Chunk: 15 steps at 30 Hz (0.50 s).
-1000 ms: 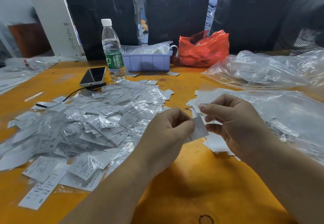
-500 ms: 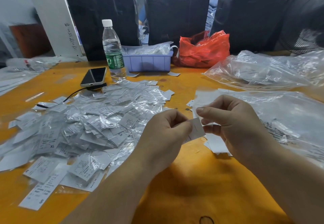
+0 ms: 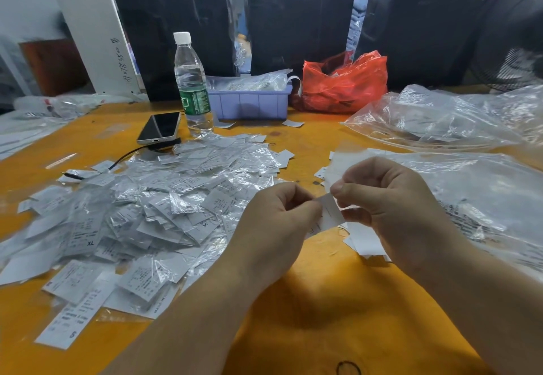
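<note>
Both hands meet above the near middle of the orange table (image 3: 308, 316). The left hand (image 3: 273, 225) pinches a small white label (image 3: 330, 216) with curled fingers; the right hand (image 3: 390, 207) pinches its upper edge between thumb and forefinger. A heap of bagged labels (image 3: 141, 213) lies to the left, with loose labels (image 3: 367, 239) beneath the right hand.

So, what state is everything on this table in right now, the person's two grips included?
Left grip: pinches the white label.
Right grip: pinches the same label's other side.
White label: held above the table, between both grips.
Water bottle: upright, capped.
Phone: lying face up, screen dark.
Red bag: open at the top, crumpled.
Purple bin: holding clear packets.
Pile of labels: loose heap on the table.
</note>
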Available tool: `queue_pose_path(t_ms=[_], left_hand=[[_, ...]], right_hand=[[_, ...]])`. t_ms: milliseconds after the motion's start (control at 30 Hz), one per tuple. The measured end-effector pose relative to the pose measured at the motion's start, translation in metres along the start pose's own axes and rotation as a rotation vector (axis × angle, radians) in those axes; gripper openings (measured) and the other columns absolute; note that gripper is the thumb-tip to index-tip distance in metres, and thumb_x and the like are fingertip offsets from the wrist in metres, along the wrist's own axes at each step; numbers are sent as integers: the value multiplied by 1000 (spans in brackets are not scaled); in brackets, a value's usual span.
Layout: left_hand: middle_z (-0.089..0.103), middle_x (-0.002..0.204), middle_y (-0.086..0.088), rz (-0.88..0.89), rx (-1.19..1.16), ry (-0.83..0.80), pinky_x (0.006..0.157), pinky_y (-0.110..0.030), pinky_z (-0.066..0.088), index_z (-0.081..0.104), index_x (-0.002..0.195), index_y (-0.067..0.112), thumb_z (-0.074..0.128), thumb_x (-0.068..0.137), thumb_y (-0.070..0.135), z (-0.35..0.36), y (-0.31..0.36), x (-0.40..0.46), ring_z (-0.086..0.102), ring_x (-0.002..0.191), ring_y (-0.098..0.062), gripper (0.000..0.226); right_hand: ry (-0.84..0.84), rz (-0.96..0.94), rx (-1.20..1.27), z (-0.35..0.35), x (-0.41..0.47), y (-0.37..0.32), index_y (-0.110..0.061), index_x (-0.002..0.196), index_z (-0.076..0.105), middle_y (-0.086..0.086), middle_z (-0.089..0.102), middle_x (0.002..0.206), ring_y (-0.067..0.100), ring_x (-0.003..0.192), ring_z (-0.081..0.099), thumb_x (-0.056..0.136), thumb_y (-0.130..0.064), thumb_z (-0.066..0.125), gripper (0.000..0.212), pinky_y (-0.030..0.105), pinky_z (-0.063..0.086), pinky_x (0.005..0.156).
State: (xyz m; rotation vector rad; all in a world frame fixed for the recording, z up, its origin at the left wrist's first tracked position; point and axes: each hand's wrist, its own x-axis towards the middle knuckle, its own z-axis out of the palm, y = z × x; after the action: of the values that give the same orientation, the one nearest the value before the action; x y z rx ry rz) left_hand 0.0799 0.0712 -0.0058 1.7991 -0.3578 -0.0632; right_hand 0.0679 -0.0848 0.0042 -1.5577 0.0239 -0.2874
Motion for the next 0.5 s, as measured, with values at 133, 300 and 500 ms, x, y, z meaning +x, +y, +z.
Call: queue_pose_path(t_ms=[133,300,500], left_hand=[[64,78,-10,3,-14,-6,50,-16,39,67,75,15,61,90,16,0,0,0,49,57,-3,17],[63,74,-4,-8,-38,-17,50,-16,39,68,74,17,61,91,16,-1,1,0,49,58,-3,18],[62,69,-5,-7,-52,-18,47,-13,37,68,75,12,61,89,13,0,3,-1,47,55,-5,16]], right_hand=[[-1,15,2,-1,2,2,-8,77,62,-3,62,61,13,60,63,78,-4,74,13,28,57,57],[-2,29,-4,0,3,2,-5,76,63,1,66,64,18,65,68,79,-8,74,11,30,58,60],[-5,53,63,0,2,1,-5,75,60,2,65,61,16,60,67,79,-7,73,14,25,54,54]])
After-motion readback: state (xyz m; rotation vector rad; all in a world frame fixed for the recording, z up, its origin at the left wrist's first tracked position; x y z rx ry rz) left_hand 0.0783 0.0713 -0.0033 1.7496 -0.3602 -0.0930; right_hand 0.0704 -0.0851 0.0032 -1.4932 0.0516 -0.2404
